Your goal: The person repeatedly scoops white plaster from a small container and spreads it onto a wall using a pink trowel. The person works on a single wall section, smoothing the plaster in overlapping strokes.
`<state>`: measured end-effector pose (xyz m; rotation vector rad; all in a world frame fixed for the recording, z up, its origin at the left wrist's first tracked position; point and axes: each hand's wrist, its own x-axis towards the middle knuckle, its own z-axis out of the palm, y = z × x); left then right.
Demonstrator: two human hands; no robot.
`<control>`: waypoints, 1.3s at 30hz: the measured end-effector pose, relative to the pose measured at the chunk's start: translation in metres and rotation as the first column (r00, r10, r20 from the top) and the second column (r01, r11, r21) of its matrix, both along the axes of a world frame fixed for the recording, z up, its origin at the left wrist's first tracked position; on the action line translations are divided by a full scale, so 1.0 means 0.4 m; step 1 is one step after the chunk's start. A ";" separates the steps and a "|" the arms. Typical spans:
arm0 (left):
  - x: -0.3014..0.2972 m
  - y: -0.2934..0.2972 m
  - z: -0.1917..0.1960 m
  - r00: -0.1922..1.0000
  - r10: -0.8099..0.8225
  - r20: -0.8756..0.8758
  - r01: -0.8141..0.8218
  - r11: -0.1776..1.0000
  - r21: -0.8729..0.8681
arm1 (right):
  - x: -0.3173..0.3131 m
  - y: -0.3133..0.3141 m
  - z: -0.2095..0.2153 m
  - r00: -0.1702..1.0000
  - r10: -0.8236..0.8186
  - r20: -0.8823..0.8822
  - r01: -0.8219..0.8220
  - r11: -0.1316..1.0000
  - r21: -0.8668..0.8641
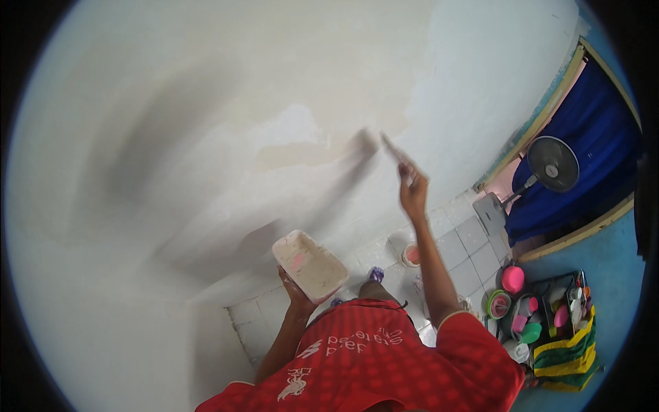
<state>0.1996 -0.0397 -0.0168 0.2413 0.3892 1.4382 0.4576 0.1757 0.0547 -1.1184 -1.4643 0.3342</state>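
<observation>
While left hand (295,291) supports tray (329,280), outstretched right hand (413,192) grips tool (392,148)

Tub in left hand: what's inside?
In the tub, held by the left hand: a pale smeared coating, with a pinkish patch toward the left. Whatever lies beneath the coating is covered; its depth can't be told.

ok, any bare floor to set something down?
Pale floor tiles between the round whitish bucket and grey standing fan; more tiles between the left forearm and off-white wall. Crowded: along the blue wall, pink plastic bowls, green-and-yellow striped fabric.
</observation>
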 end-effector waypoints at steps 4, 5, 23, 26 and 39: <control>-0.012 0.012 0.004 0.999 -0.013 -0.043 0.014 1.000 0.018 | 0.086 0.142 0.184 0.977 -0.110 0.182 0.033 0.925 0.379; -0.011 0.009 0.008 1.000 -0.010 -0.029 0.010 1.000 0.004 | 0.070 0.154 0.179 0.966 -0.124 0.228 0.020 0.913 0.408; -0.030 0.023 -0.045 0.977 0.044 -0.211 -0.030 0.997 0.070 | 0.086 0.054 -0.291 0.970 0.156 -0.189 -0.198 0.953 -0.230; -0.020 0.003 -0.006 0.890 0.143 -0.433 -0.054 0.976 0.210 | 0.109 0.103 0.002 0.980 -0.015 -0.201 0.024 0.999 0.042; -0.005 0.017 -0.003 0.932 0.070 -0.356 0.002 0.980 0.197 | -0.115 -0.035 -0.268 0.912 0.325 0.249 -0.267 0.933 -0.239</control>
